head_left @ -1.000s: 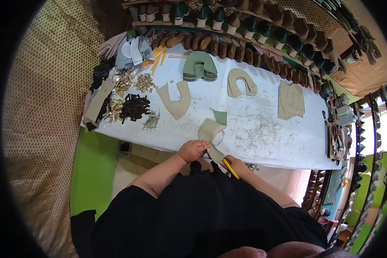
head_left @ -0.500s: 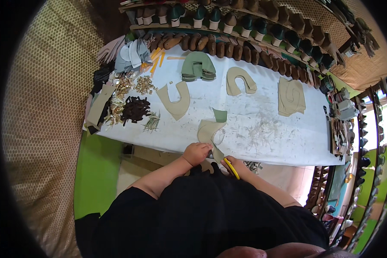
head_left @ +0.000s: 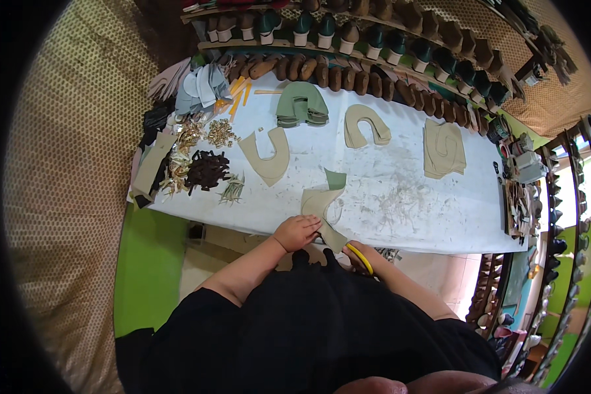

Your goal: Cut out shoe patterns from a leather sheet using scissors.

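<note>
A curved beige leather piece (head_left: 317, 199) lies at the table's near edge, its lower end hanging toward me. My left hand (head_left: 297, 232) holds it, fingers pressed over its side. In my right hand (head_left: 361, 255) is a pair of scissors (head_left: 363, 260) with yellow handles, close to the hanging end; the blades are hidden. Just beyond the beige piece lies a small green scrap (head_left: 335, 179). Farther back are a beige U-shaped piece (head_left: 280, 157), a stack of green U-shaped pieces (head_left: 301, 105), and a stack of beige U-shaped pieces (head_left: 356, 136).
A pile of dark strips (head_left: 207, 169) and gold-coloured bits (head_left: 220, 132) lie at the table's left. Beige sheets (head_left: 445, 156) are stacked at the right. Rows of shoe lasts (head_left: 336, 77) and shelved shoes (head_left: 326, 31) line the back. The white table (head_left: 400, 217) ends near my body.
My right hand with the scissors has shifted slightly right and down, away from the beige piece's end. My left hand has moved a little up and left.
</note>
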Available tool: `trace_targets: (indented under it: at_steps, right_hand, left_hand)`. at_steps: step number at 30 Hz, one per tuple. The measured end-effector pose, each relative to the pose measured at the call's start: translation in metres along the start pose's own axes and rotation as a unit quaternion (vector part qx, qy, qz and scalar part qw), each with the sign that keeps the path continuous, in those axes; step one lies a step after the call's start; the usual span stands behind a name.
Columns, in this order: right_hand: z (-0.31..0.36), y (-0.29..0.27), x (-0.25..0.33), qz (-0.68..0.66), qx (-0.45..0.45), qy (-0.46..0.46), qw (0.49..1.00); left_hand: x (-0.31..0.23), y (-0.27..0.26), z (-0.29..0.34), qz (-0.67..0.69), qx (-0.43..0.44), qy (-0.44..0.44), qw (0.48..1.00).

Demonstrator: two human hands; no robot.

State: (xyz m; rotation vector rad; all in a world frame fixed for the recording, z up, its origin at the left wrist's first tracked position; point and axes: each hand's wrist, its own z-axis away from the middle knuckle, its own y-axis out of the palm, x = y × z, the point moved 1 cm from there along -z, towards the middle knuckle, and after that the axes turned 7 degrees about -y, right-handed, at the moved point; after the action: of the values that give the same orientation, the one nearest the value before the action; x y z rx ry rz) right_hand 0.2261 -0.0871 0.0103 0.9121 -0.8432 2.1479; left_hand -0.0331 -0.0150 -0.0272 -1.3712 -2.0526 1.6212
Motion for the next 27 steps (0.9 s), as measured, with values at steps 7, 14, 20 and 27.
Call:
trace_targets:
  at_steps: [7,14,20,27]
  right_hand:
    - [-0.004,0.024,-0.013,0.003,-0.031,-0.036,0.999]
    - [-0.007,0.03,-0.011,-0.015,-0.041,-0.029,0.999]
    - [-0.01,0.029,-0.017,-0.032,-0.039,-0.057,0.997]
    - [-0.01,0.025,-0.011,-0.016,-0.041,-0.076,0.996]
  left_hand:
    - [-0.001,0.002,0.0,-0.002,-0.012,-0.014,1.0]
    - [-0.002,0.001,0.002,0.015,-0.013,-0.028,0.999]
    - [-0.001,0.0,0.002,0.038,-0.017,-0.038,0.998]
    - [0.004,0.007,0.005,0.053,-0.01,-0.053,0.997]
